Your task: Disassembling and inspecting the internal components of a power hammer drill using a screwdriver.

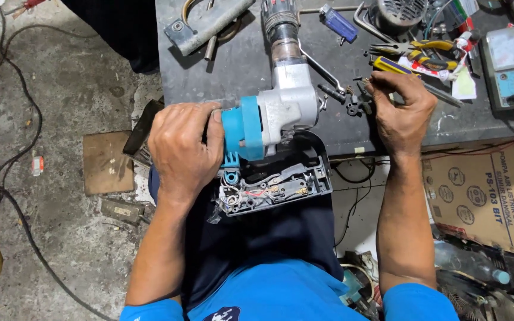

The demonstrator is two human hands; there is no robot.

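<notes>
At the near edge of the grey workbench [221,65] lies an opened power tool [281,107], its teal motor housing gripped by the left hand [182,151], fingers wrapped tight around it. Just beside it, the right hand [403,110] pinches small dark screws [355,98] on the bench; pliers [423,50] lie beyond.

Left hand [184,148]: grips the blue housing of the drill [275,113].
Drill: opened, handle half [281,184] with wires bared, resting at the table [239,65] edge over the lap.
Right hand [401,110]: fingers down on small dark parts [358,101] on the table.
Nearby: pliers [423,50], screwdriver [391,66], lighter [338,22].
</notes>
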